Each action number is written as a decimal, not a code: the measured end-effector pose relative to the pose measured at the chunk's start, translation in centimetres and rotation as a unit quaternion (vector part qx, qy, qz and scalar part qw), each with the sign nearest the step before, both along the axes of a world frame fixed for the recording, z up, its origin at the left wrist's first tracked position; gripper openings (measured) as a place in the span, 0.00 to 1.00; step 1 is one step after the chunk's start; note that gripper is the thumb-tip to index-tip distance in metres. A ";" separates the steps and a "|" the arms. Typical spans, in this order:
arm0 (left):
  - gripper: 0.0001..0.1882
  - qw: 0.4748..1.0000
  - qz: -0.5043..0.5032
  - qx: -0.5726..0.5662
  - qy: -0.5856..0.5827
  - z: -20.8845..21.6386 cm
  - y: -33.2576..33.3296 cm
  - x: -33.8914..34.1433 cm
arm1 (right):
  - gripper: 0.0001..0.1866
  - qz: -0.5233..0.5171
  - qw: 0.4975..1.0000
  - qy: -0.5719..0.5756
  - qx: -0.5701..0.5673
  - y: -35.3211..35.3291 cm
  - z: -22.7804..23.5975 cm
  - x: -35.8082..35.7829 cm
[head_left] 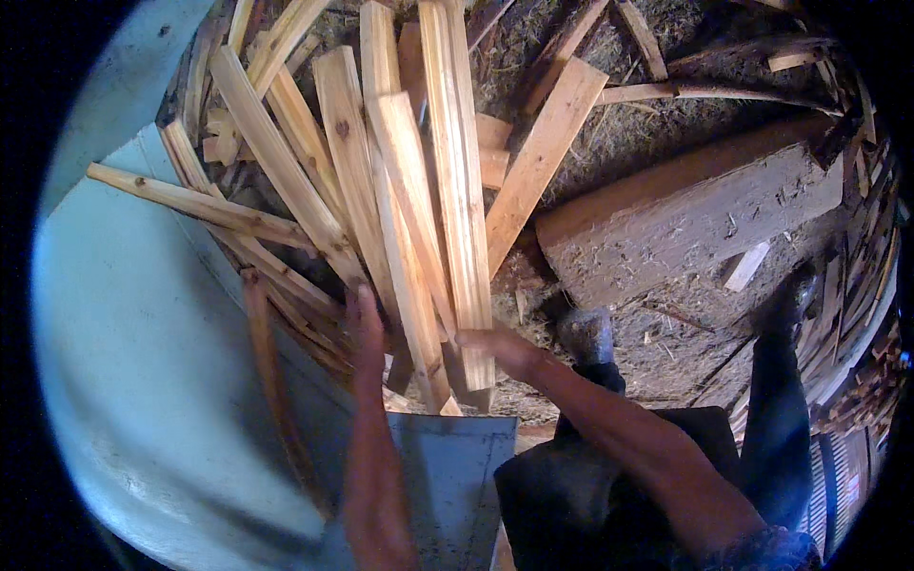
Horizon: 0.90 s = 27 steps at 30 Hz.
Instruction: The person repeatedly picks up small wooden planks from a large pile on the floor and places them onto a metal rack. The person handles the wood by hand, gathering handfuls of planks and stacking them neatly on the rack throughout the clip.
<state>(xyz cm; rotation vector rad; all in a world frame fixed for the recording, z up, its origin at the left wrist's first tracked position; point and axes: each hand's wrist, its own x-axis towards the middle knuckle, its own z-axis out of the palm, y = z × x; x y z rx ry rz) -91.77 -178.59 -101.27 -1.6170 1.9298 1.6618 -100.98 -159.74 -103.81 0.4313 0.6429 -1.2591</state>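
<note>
head view: right hand (500, 349) touches a long pale wooden plank (461, 190) near its lower end, left hand (367, 316) by another pale plank (286, 167); grasps cannot be told. gathering seems underway, needing a firm grip next.

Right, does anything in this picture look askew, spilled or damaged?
Yes, mildly. The long pale wooden planks by the left hand and right hand fan out unevenly, overlapping rather than squarely stacked. One short pale wood offcut lies apart, beside the thick brown log. No clear damage stands out.
</note>
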 end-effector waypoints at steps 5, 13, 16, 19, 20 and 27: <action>0.30 0.998 -0.007 0.055 -0.020 2.5 0.4 -1.3 | 0.42 0.029 0.999 -0.006 -0.043 1.2 2.5 -3.7; 0.42 0.994 0.060 0.087 -0.034 8.6 5.7 -6.2 | 0.46 -0.035 0.992 0.094 0.082 2.4 8.8 -7.7; 0.45 0.984 0.101 0.135 -0.062 10.1 6.8 -8.5 | 0.47 -0.045 0.978 0.166 0.119 1.8 12.0 -10.4; 0.44 0.970 0.152 0.176 -0.078 11.3 8.1 -9.7 | 0.50 -0.037 0.947 0.268 0.171 2.5 13.7 -11.6; 0.44 0.967 0.174 0.180 -0.051 11.2 8.6 -9.4 | 0.50 -0.031 0.936 0.304 0.176 2.6 14.3 -12.3; 0.45 0.950 0.237 0.185 0.080 14.5 12.2 -15.8 | 0.52 0.042 0.923 0.361 0.129 4.8 15.2 -16.7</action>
